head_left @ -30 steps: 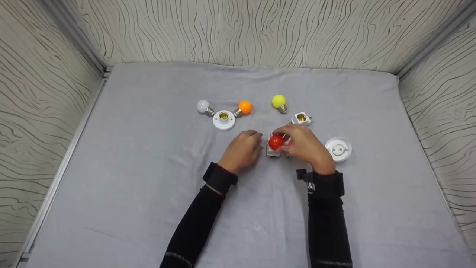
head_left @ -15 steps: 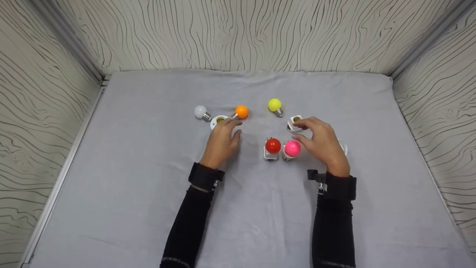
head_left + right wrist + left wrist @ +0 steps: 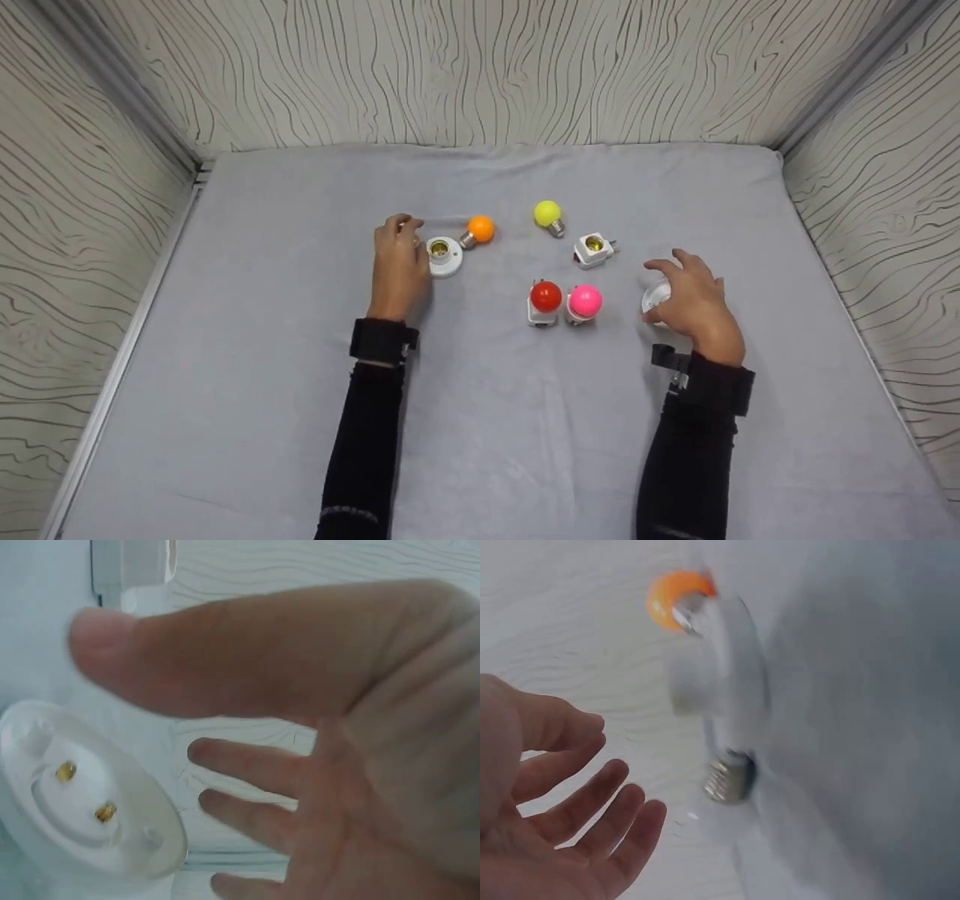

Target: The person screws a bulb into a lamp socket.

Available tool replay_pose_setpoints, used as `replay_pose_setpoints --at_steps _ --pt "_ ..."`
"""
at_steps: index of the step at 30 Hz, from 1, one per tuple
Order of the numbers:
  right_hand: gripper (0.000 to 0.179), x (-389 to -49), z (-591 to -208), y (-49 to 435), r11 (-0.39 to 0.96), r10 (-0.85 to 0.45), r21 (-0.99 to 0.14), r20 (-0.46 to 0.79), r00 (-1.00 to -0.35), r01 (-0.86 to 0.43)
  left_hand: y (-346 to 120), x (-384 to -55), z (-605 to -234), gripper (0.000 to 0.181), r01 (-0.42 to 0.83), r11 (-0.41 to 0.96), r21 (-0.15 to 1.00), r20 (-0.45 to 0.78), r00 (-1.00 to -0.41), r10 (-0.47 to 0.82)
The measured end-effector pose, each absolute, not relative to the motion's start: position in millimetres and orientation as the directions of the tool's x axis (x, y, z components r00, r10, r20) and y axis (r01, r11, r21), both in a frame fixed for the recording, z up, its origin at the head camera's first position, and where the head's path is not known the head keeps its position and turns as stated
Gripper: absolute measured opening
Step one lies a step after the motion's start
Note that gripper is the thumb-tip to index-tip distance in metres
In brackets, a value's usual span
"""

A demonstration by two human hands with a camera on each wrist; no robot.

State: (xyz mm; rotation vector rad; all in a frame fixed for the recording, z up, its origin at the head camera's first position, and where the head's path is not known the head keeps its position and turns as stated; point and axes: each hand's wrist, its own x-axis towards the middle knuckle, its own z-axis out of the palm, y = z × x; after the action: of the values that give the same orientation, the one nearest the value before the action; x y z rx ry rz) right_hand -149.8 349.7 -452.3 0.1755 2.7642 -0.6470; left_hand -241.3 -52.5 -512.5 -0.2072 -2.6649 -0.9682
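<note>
My left hand (image 3: 400,266) hovers over the white bulb, whose metal screw base (image 3: 729,778) shows in the left wrist view; the hand is empty and its fingers are loosely bent. Beside it stands a round white lamp socket (image 3: 444,257) with a brass-lined opening. My right hand (image 3: 691,300), thumb and fingers spread, is above another round white lamp holder (image 3: 94,795) and partly covers it in the head view. That holder shows two brass contacts, and I see a gap between it and the fingers.
An orange bulb (image 3: 481,229) lies right of the round socket, a yellow bulb (image 3: 547,214) farther right. A square plug-in socket (image 3: 594,249) stands nearby. Red (image 3: 545,297) and pink (image 3: 585,301) bulbs sit upright in white holders mid-table. Patterned walls (image 3: 480,75) enclose the grey cloth.
My right hand has let go of the red bulb and moved right to the round holder. My left hand has moved left and away, past the round socket to the white bulb.
</note>
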Motion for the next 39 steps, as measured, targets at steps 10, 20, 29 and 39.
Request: replay_pose_setpoints --at_steps 10,20,29,39 --pt "0.108 -147 -459 357 0.899 0.073 -0.354 -0.462 -0.884 0.259 -77 -253 -527 0.065 0.135 0.781 0.61 0.087 -0.991 0.103" --pt "0.1 -147 -464 358 0.895 0.068 -0.376 -0.417 -0.906 0.24 -73 -251 -524 0.05 0.065 0.819 0.57 0.051 -0.998 0.044" --pt "0.081 -152 -470 355 0.883 0.081 -0.391 -0.414 -0.907 0.258 -79 -252 -525 0.05 0.016 0.821 0.571 0.114 -0.992 -0.059" --pt "0.082 -153 -469 355 0.878 0.085 -0.409 -0.377 -0.922 0.248 -86 -252 -527 0.04 0.043 0.801 0.598 0.206 -0.973 -0.102"
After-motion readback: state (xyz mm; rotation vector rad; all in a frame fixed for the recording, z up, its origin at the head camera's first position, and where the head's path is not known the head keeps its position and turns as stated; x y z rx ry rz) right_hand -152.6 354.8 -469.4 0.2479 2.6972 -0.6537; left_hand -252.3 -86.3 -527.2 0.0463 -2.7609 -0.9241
